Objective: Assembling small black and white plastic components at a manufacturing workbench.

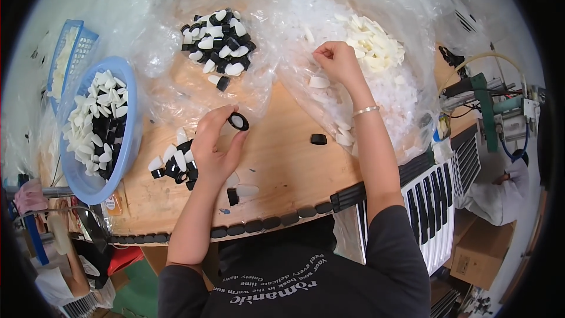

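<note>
My left hand (213, 144) is closed on a small round black cap (238, 121), tilted so that a pale centre shows inside its rim. Farther right, my right hand (340, 64) reaches over an open clear plastic bag with its fingertips pinched together; whatever is between them is too small to make out. Just beside that hand lies a heap of cream-white pieces (376, 44) on top of many translucent pieces (406, 100) in the bag. A single black cap (318, 139) rests on the wooden table (288, 171) between my forearms.
A loose group of black caps with white tongue-shaped pieces (170, 164) lies left of my left wrist. Behind it is a bigger pile (218, 41) on plastic. A blue oval basin (132, 135) and a blue basket (87, 41) stand at left. Black pads (271, 222) line the table's front edge.
</note>
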Available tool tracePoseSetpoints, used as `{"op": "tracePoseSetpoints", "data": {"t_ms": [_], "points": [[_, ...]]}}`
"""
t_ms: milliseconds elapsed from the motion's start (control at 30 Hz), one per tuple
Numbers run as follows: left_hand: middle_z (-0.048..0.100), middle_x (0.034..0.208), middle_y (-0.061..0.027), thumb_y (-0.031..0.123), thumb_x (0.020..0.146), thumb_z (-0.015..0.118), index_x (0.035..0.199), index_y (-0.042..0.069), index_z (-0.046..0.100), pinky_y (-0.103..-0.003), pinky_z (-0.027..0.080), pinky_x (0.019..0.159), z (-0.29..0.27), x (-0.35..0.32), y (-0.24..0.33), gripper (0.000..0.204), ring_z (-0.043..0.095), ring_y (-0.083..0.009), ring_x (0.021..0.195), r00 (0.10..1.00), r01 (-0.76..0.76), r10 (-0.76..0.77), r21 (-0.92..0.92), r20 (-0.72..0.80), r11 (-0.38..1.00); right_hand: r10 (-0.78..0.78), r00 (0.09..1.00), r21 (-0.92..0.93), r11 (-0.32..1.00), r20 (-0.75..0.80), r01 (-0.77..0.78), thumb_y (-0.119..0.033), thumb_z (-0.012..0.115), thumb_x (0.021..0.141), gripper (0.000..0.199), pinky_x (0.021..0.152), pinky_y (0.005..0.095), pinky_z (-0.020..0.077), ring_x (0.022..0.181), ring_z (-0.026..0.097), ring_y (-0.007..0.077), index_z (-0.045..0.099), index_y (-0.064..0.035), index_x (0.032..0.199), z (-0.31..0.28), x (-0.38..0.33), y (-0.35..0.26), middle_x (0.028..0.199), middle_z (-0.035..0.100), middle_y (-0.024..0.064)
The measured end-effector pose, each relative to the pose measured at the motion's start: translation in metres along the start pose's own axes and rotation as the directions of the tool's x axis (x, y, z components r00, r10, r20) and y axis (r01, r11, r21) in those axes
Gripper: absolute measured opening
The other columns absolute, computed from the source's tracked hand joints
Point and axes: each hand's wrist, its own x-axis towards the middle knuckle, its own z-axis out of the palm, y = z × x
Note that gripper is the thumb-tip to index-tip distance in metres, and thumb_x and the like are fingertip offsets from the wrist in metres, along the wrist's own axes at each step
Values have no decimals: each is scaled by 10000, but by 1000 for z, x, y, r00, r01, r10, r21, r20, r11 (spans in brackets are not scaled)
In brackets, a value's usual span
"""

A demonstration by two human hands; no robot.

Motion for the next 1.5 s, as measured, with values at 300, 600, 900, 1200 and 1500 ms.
{"op": "tracePoseSetpoints", "data": {"t_ms": [300, 600, 900, 1200, 1500], "points": [[652, 1096, -113, -50, 702, 717, 1119, 18, 623, -314, 476, 898, 1, 1, -3, 432, 623, -223, 1007, 999, -41, 40, -28, -10, 999, 29, 1000, -256, 966, 7, -26, -142, 700, 716, 150, 696, 350, 545, 705, 680, 297, 710, -2, 768, 46, 13, 14, 734, 679, 181], [652, 1093, -129, -70, 680, 714, 1124, 1, 610, -326, 472, 909, 3, 0, -1, 461, 620, -242, 1023, 994, -110, 111, -31, 20, 993, 105, 984, -308, 940, -144, -146, -147, 682, 729, 114, 666, 370, 539, 701, 673, 282, 699, -35, 725, 40, 7, 1, 711, 679, 153], [657, 1015, -156, -36, 663, 751, 1086, -22, 613, -361, 507, 783, 5, 0, 3, 446, 635, -317, 900, 995, -94, 94, 2, -21, 996, -240, 971, 548, 815, 25, 187, 21, 684, 781, 46, 543, 205, 459, 601, 578, 61, 671, 5, 822, 40, -116, -116, 718, 647, 34], [651, 972, -158, -60, 622, 749, 1079, -8, 611, -347, 503, 741, 2, -2, 4, 480, 629, -315, 852, 980, -201, 201, 9, -8, 980, -240, 962, 511, 848, 129, 143, 20, 670, 799, 55, 576, 203, 478, 630, 597, 75, 637, 13, 843, 40, -125, -116, 742, 633, 27], [655, 962, -154, -58, 629, 745, 1111, -7, 613, -339, 510, 721, 1, 1, 7, 503, 640, -298, 839, 955, -264, 275, -105, 113, 959, -209, 747, 736, 468, 630, -490, 22, 643, 831, 256, 636, 203, 520, 787, 624, 85, 547, -13, 1066, 36, -109, -96, 975, 623, 43]]}}
